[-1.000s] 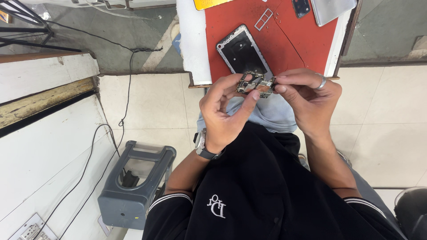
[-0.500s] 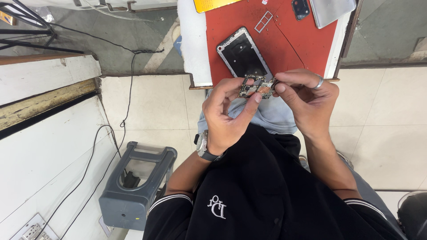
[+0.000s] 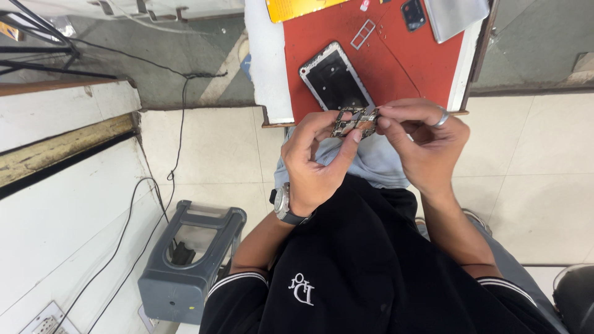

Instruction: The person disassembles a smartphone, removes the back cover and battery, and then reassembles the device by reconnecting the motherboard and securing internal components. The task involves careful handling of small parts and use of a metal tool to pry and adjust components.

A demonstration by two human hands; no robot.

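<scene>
We have the circuit board (image 3: 354,122) pinched between left hand (image 3: 315,161) and right hand (image 3: 424,145), above the table (image 3: 269,68) edge; phone frame (image 3: 336,82) lies stripped on the red mat (image 3: 402,68) (board out, refit not yet done)

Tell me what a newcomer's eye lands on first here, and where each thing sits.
First, the small grey-and-gold circuit board pinched between the left hand and the ringed right hand, at the middle of the view. Just above it, an emptied black phone frame with a silver rim lies on a red work mat at the table's near edge. Lower left, a grey plastic stool stands on the pale tiled floor.
</scene>
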